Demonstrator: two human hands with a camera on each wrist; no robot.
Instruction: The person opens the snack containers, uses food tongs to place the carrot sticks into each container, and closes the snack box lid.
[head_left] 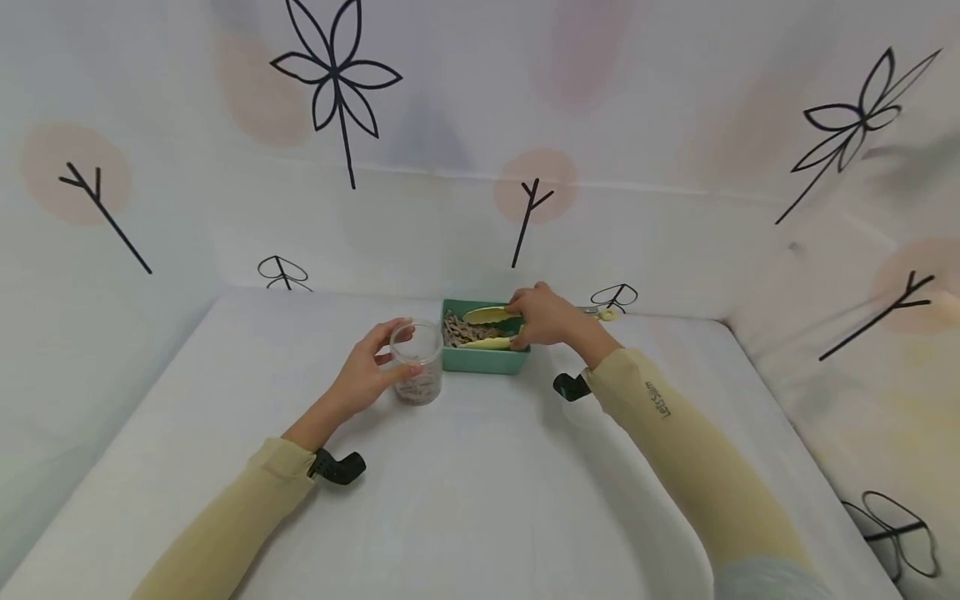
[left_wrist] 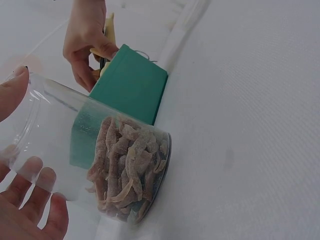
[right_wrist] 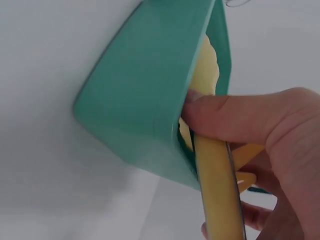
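Observation:
A clear plastic jar (head_left: 417, 354) stands on the table, with brownish dried strips (left_wrist: 127, 167) heaped in its lower part. My left hand (head_left: 365, 372) grips the jar from its left side, thumb in front and fingers behind. Directly right of the jar is a green rectangular box (head_left: 483, 361) holding more of the brownish strips (head_left: 480, 332). My right hand (head_left: 546, 317) holds yellow tongs (right_wrist: 218, 185) over the box's right end, their two tips spread apart inside it. Whether the tips touch the strips I cannot tell.
White cloth covers the table (head_left: 465, 500), and a patterned cloth wall (head_left: 450, 225) rises behind the box. The yellow end of the tongs (head_left: 607, 314) sticks out to the right past my right hand. Dark cameras (head_left: 341, 468) are worn at both wrists.

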